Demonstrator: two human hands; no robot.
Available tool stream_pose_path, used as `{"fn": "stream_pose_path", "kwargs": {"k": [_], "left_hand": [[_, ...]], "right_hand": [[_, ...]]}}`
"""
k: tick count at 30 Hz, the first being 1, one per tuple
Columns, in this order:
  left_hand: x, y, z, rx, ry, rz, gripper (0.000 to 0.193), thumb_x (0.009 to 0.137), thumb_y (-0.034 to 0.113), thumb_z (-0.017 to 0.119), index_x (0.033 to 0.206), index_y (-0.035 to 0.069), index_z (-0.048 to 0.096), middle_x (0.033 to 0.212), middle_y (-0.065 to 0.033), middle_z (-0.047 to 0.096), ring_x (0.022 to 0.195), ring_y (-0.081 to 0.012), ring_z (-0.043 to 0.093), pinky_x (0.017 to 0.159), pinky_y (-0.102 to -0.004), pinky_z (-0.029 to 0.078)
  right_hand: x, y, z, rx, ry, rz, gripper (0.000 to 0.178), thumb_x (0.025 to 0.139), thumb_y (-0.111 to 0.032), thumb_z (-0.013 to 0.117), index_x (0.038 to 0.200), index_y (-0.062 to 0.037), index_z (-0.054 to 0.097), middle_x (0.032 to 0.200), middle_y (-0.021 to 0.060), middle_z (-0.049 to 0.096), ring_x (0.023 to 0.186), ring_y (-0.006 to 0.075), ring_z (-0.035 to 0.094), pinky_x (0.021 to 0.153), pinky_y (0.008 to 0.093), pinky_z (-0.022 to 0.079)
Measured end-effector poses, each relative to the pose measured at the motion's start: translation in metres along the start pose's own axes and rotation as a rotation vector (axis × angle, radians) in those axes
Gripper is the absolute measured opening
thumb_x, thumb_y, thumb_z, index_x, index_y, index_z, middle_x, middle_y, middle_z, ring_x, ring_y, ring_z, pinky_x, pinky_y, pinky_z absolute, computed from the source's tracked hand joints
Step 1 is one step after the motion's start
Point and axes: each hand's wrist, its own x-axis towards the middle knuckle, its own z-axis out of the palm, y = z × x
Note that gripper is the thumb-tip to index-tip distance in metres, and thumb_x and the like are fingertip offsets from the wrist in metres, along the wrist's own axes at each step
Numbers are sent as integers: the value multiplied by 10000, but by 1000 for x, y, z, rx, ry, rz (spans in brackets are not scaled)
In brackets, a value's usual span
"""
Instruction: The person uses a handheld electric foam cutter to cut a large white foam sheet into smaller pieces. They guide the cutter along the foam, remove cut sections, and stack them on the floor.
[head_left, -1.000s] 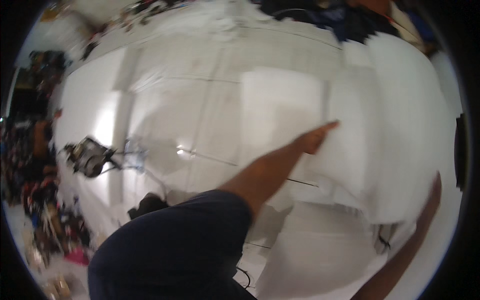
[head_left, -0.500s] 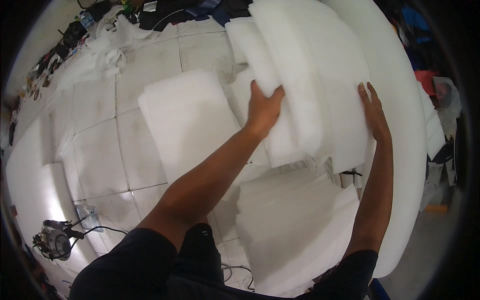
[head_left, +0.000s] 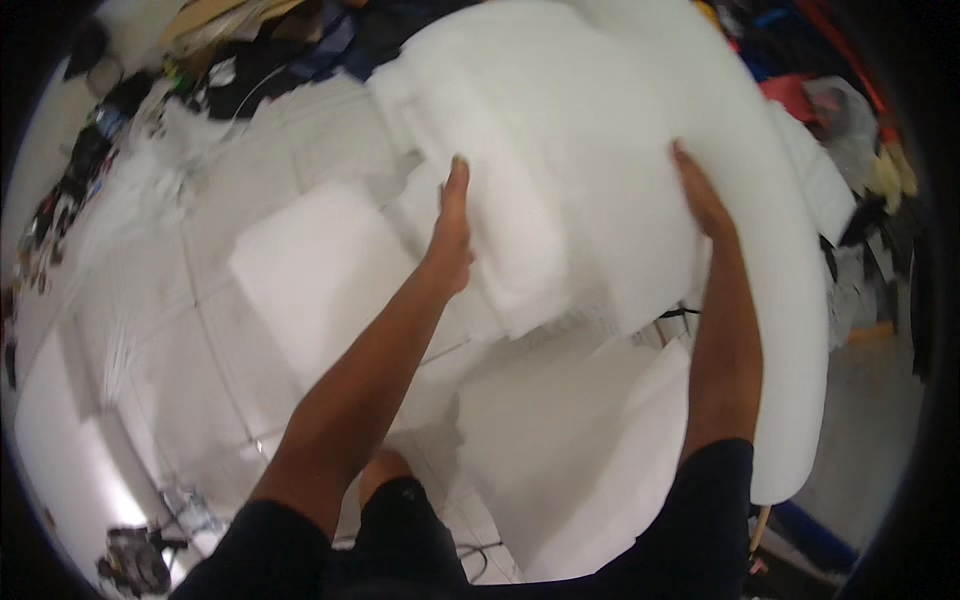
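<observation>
My left hand is at the left edge of a stack of soft white foam sheets, its fingers stretched out and open. My right hand lies flat with straight fingers along the stack's right side, beside a large white foam roll. Whether either hand presses on the foam cannot be made out. A smaller pile of white sheets lies on the floor left of my left forearm. Nearer to me, another fanned pile of white sheets lies between my forearms.
A motorised hand tool with a cable is at the lower left, beside a white foam block. White scraps and dark clutter line the far left. A clear plastic bag and a red item lie beyond the roll at the right.
Both hands and the foam stack appear further left in view. My left hand's thumb and fingers, spread before, are now closer together and stretched upward. The view itself has shifted.
</observation>
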Motion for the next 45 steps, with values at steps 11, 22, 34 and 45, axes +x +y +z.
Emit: {"fn": "stream_pose_path", "kwargs": {"k": [11, 22, 34, 45], "left_hand": [[-2, -4, 50, 200, -68, 389, 1170, 791, 470, 773, 1473, -61, -15, 1427, -293, 325, 1316, -367, 399, 1083, -419, 379], [19, -18, 19, 315, -32, 177, 1275, 791, 423, 781, 1426, -154, -163, 1455, -321, 291, 1331, -366, 398, 1076, -369, 391], [44, -40, 54, 531, 25, 101, 1320, 789, 459, 773, 1428, -111, -232, 1516, -350, 141, 1395, -399, 293, 1120, -422, 340], [46, -34, 53, 347, -173, -39, 1397, 720, 464, 830, 1452, -59, -239, 1494, -285, 261, 1332, -373, 397, 1063, -475, 392]], "right_hand": [[6, 4, 3, -201, -53, 273, 898, 922, -737, 291, 1462, -28, 396, 1497, 223, 386, 1406, 366, 331, 1159, 437, 237], [5, -67, 25, -740, 542, -157, 489, 959, -496, 525, 1130, -49, 624, 1047, 164, 665, 895, 338, 668, 784, 448, 531], [5, -49, 29, -639, 442, -86, 567, 976, -520, 436, 1237, -49, 615, 1166, 229, 630, 1176, 352, 555, 1029, 436, 414], [21, -12, 12, -637, 272, -16, 591, 973, -531, 451, 1330, -66, 521, 1311, 210, 563, 1242, 334, 525, 1033, 434, 411]]}}
